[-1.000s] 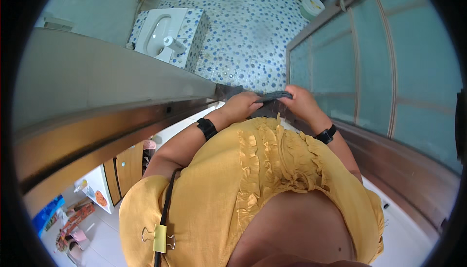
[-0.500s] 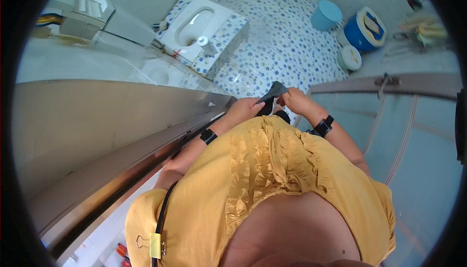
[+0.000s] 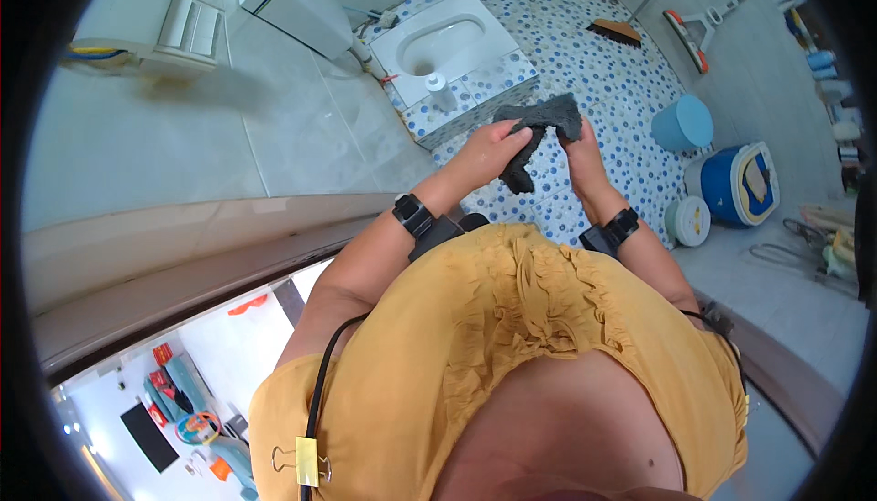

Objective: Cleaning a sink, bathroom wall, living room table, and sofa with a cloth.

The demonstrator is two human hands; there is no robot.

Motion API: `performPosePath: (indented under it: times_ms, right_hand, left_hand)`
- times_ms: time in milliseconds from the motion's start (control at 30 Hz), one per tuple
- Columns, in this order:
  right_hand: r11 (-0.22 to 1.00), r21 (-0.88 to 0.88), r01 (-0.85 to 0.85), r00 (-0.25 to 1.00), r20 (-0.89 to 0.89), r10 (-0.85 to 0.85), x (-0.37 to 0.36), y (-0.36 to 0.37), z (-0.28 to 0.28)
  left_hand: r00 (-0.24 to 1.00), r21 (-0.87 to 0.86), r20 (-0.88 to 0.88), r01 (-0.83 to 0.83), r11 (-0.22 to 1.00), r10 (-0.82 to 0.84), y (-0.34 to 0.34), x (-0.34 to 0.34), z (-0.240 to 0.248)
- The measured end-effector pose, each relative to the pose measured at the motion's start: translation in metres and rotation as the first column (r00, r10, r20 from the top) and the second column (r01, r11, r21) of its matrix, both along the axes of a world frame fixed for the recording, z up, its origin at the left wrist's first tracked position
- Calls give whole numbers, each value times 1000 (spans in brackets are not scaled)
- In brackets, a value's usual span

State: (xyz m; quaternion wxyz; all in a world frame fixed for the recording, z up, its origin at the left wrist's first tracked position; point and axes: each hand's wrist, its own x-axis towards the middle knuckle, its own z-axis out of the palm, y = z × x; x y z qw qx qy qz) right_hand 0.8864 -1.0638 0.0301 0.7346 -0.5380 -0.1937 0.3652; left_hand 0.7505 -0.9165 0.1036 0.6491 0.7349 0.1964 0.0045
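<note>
A dark grey cloth [image 3: 553, 116] is stretched between my two hands, in front of my waist and above the tiled floor. My left hand [image 3: 489, 150] pinches its left part, and a darker end of the cloth dangles below the thumb. At the cloth's right end, my right hand [image 3: 586, 149] is closed on it; some of those fingers are hidden behind the fabric. Ahead of the cloth is a squat toilet [image 3: 437, 42] set in a raised tiled step, with a white bottle [image 3: 440, 92] standing on the step's near edge.
On the right stand a light blue bucket [image 3: 683, 124], a blue-and-white tub [image 3: 742, 186] and a small lidded pail [image 3: 688, 221]. A broom [image 3: 617, 31] and a squeegee [image 3: 687, 40] lean at the back right. The cistern [image 3: 297, 3] hangs on the left wall; a door frame [image 3: 183, 268] runs behind my left arm.
I have moved further into the bathroom, past the door frame. My hands have come up and forward from my waist, spreading the cloth more between them.
</note>
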Motion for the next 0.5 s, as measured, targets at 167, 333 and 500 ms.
performPosePath:
  times_ms: [167,333,500]
  right_hand:
    - [962,44,-268,832,-493,254,-1,37,-18]
    - [800,86,-594,632,-565,530,32,95,-1]
    - [657,63,-751,532,-531,659,69,169,28]
  left_hand:
    - [918,-60,79,393,918,-388,18,17,-18]
    - [952,-198,72,306,931,-298,54,29,3]
    - [958,-216,239,213,953,-160,116,41,17]
